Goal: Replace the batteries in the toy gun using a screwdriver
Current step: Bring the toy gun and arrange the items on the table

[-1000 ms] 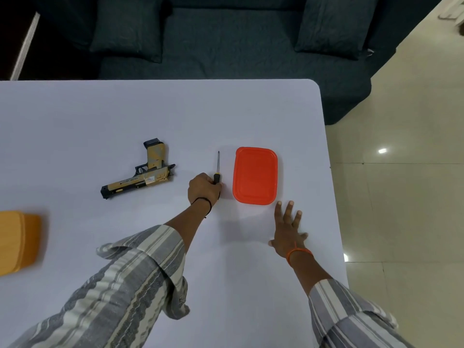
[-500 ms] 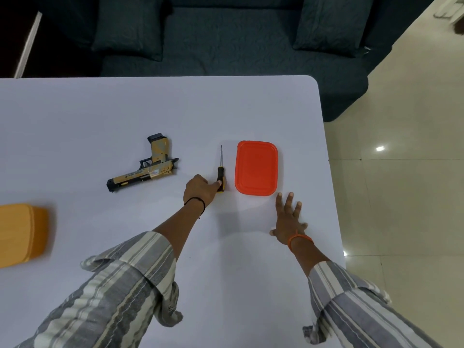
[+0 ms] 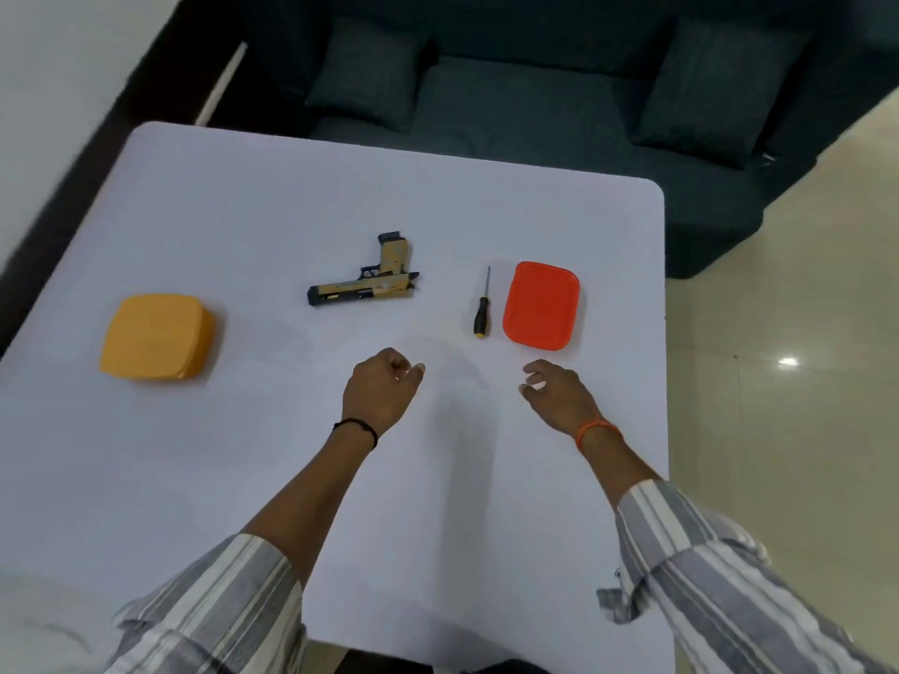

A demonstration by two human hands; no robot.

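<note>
Left hand (image 3: pixel 377 391) had let go of black-handled steel screwdriver (image 3: pixel 482 308), now beyond its fingertips; both hands' fingers loosely curled, apparently empty; right hand (image 3: pixel 559 396) lifted. Tan plastic toy gun (image 3: pixel 365 284) untouched: task barely started.

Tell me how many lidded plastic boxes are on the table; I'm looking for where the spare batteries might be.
2. The orange-yellow box sits at the table's left, beyond the toy gun. The red box sits right of the screwdriver. Both are closed, so their contents are hidden.
</note>
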